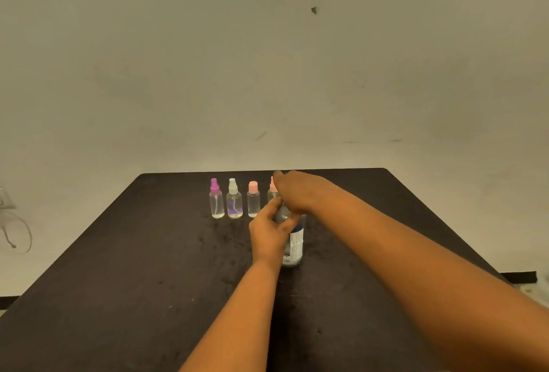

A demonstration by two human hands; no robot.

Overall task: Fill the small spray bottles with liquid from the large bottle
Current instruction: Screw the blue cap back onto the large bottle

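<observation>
**Four small bottles lined up while both hands worked on the big one**

Most of the frame was pale wall point(267, 59), bare but for a few scuffs. Below it the dark table point(118, 282) filled the lower half, its far edge running across the middle of the picture.

Both bare forearms reached in from the bottom edge and met just below the centre of the frame, where the big bottle point(295, 245) stood upright on the table. It was clear, with a white printed label showing on its right side.

The left hand point(267, 236) was wrapped round the bottle's upper body, fingers curled onto the glassy shoulder. That grip looked meant to steady it against twisting.

The right hand point(297, 193) arched over the bottle from above with the wrist bent down, fingers closed round the top. The cap was hidden under the palm, so whether it was on or off could not be told. Opening it seemed the likely step.

Behind, near the table's far edge, the small spray bottles stood in a tidy row, probably so each could be filled in turn. From left they were a purple-topped bottle point(216, 203), a white-topped bottle point(234, 205) and a pink-capped bottle point(253, 205). A fourth bottle point(271, 190) was mostly hidden behind the right hand. All still wore their tops.
</observation>
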